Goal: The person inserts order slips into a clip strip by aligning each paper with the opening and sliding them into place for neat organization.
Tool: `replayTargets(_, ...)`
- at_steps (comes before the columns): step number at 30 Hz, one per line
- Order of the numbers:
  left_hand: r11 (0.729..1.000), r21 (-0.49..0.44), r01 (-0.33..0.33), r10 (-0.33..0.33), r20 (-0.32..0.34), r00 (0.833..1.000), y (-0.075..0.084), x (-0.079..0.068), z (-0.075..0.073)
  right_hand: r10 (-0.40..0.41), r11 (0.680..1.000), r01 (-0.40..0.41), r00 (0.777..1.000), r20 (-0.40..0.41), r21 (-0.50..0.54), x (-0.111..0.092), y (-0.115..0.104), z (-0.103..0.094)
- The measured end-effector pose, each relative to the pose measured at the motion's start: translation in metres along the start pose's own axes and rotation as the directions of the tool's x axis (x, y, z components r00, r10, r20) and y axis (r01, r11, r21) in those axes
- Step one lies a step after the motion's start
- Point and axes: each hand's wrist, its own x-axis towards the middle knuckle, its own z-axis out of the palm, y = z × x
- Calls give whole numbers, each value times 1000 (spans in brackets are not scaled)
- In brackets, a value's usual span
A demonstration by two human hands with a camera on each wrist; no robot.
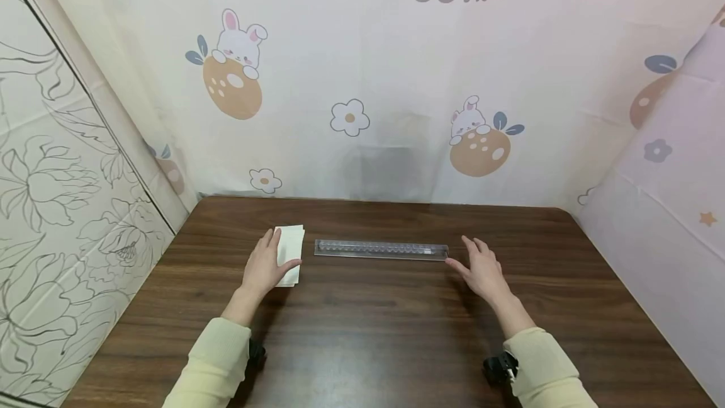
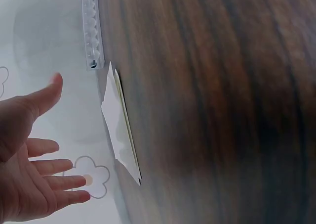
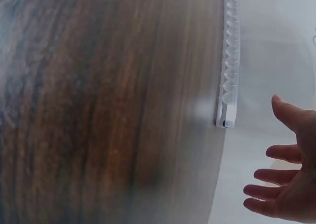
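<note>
My left hand (image 1: 264, 267) hovers over the left side of a small stack of white paper sheets (image 1: 291, 247), its fingers spread and its palm bare in the left wrist view. The sheets (image 2: 120, 127) lie slightly fanned on the table. To their right lies a long clear plastic strip (image 1: 381, 249), shaped like a ruler, with a row of rounded bumps and a small hole near its end. Just off the strip's right end is my right hand (image 1: 483, 271), thumb and fingers apart. In the right wrist view that hand (image 3: 291, 169) holds nothing, and the strip (image 3: 230, 66) lies beyond its thumb.
Everything lies on a dark brown wooden table (image 1: 362, 332). A pale curtain (image 1: 362, 49) printed with rabbits and flowers hangs behind its far edge. A white panel with line-drawn flowers (image 1: 56, 206) stands on the left, and more cloth (image 1: 668, 219) hangs on the right.
</note>
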Motion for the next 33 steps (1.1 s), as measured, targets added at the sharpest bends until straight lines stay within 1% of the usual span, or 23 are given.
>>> replayTargets(3,999,-26,27,-27,-2,1000,-1,1,1,-19,999,19,1000,-13,31,2,1,3)
replayTargets(7,997,-36,70,-70,-2,998,-3,3,2,-45,997,47,998,-38,61,5,4,8)
replayTargets(14,992,-33,123,-123,-4,992,-7,8,4,-51,993,59,996,-72,107,12,6,14)
replayTargets(18,988,-47,148,-148,-1,989,-9,10,4,-32,989,41,997,-66,140,17,7,17)
replayTargets(27,973,-81,217,-215,38,976,-16,16,3,28,973,-18,999,-42,229,29,12,23)
replayTargets(33,959,-65,275,-271,64,961,-18,18,2,88,948,-81,996,-9,309,34,15,27)
